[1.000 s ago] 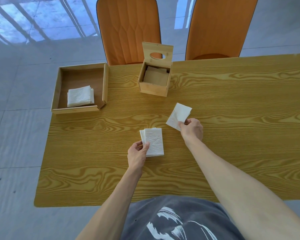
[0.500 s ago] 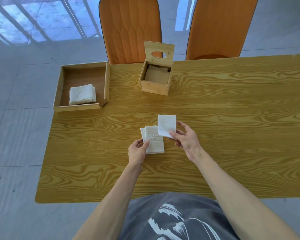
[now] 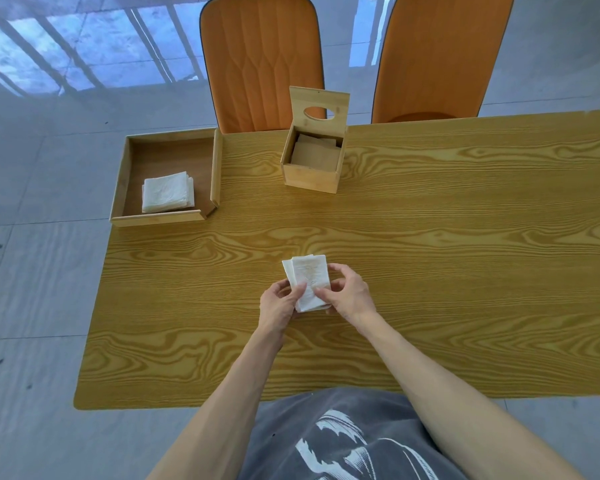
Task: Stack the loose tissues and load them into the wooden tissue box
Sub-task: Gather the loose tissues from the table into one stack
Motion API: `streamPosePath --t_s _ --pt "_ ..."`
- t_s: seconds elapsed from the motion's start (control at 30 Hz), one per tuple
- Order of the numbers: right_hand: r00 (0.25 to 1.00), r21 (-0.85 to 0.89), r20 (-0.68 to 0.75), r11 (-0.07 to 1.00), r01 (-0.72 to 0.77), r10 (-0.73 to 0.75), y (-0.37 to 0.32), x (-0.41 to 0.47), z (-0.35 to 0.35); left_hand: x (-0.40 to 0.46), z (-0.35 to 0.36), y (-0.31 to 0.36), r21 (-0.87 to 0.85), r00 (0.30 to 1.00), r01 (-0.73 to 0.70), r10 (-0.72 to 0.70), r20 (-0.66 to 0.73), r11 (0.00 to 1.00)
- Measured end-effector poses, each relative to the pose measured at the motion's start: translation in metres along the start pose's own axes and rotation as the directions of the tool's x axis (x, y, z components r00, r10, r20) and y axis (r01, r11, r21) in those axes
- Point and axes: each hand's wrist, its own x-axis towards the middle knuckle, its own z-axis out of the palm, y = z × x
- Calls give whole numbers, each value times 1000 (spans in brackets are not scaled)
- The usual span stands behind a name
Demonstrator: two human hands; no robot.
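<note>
A small stack of white folded tissues [image 3: 307,277] lies on the wooden table [image 3: 430,254] in front of me. My left hand [image 3: 279,306] grips the stack's near left edge. My right hand [image 3: 347,294] holds its near right side, thumb on top. The wooden tissue box [image 3: 310,176] stands at the far middle, its lid with an oval hole tipped up and open, with brownish sheets inside. A second pile of white tissues [image 3: 167,196] rests in a shallow wooden tray [image 3: 168,218] at the far left.
Two orange chairs [image 3: 262,60] stand behind the table's far edge. The tray overhangs the table's left edge. Grey tiled floor surrounds the table. My grey printed shirt shows at the bottom.
My right hand brought a single tissue from the right and laid it on the stack. Both hands now hold the stack together.
</note>
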Motion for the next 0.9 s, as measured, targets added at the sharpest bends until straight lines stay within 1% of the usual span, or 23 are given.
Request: streamPosePath --t_s 0.1,0.2,0.27,0.3,0.37,0.47,0.53,0.57,0.63,0.67,0.73,0.8,0.87,0.9 --pt "999 -127 -21 991 33 -36 -3 -1 0 -1 -1 0 31 998 -2 0 66 1000" --pt "995 -293 -69 955 52 -75 -3 -2 -3 -1 -2 1 23 996 32 -34 80 999" --pt "990 -322 -99 945 59 -95 -2 -3 -7 -2 -2 2 1 995 61 -61 80 998" --pt "990 -309 -104 949 62 -99 -1 -3 -10 -2 -2 3 -14 994 72 -70 89 997" --pt "993 -224 -78 972 65 -85 -3 -3 -14 -3 -1 5 -57 989 86 -78 129 995" --pt "998 -30 55 999 17 -15 -8 -3 -20 -6 1 10 -146 976 90 -59 209 985" --pt "990 40 140 999 -12 6 -13 -3 -24 -8 1 13 -190 967 89 -39 251 978" --pt "986 53 166 999 -1 -7 -15 -3 -26 -8 0 14 -191 963 84 -31 267 978" --pt "981 43 179 997 67 -74 -17 -1 -31 -6 -2 18 -142 959 55 -13 283 988" --pt "980 16 168 994 109 -111 -18 0 -33 -5 -3 20 -84 963 18 5 268 996" --pt "973 -88 123 974 209 -198 -21 1 -37 -3 -6 25 53 978 -87 75 194 995" --pt "948 -253 76 914 318 -309 -25 2 -39 1 -11 31 140 975 -192 173 138 971" --pt "909 -418 63 816 399 -413 -26 3 -39 5 -17 37 239 960 -273 248 130 932" --pt "896 -481 69 772 416 -439 -25 4 -38 7 -20 38 318 952 -305 274 138 898"
